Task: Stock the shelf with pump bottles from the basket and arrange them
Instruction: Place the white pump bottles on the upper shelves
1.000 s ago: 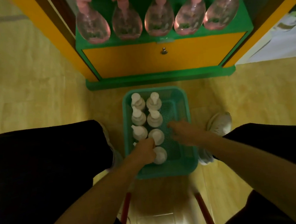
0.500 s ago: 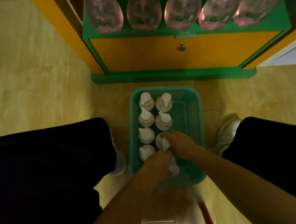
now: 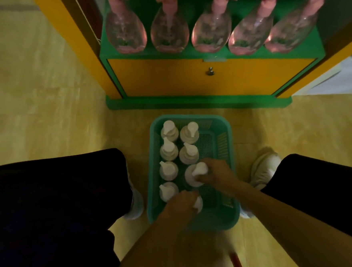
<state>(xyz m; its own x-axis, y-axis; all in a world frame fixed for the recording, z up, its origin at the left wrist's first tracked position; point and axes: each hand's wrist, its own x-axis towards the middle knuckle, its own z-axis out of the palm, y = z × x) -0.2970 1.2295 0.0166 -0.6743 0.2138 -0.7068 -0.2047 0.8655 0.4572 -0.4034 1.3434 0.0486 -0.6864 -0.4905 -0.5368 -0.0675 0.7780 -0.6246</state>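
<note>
We look down into the teal basket (image 3: 226,150) on the floor, where white pump bottles (image 3: 169,150) stand in two rows along its left side. Our right hand (image 3: 217,175) grips the pump head of one white bottle (image 3: 194,173) in the right row, while our left hand (image 3: 181,205) closes around the nearest bottle (image 3: 198,203) in that row. Five pink pump bottles (image 3: 169,32) line the green shelf (image 3: 207,55) ahead.

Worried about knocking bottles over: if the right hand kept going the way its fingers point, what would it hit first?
The right hand already grips a white pump bottle. Straight beyond, to the left, stands the neighbouring white bottle, probably met first; depth is unclear.
</note>
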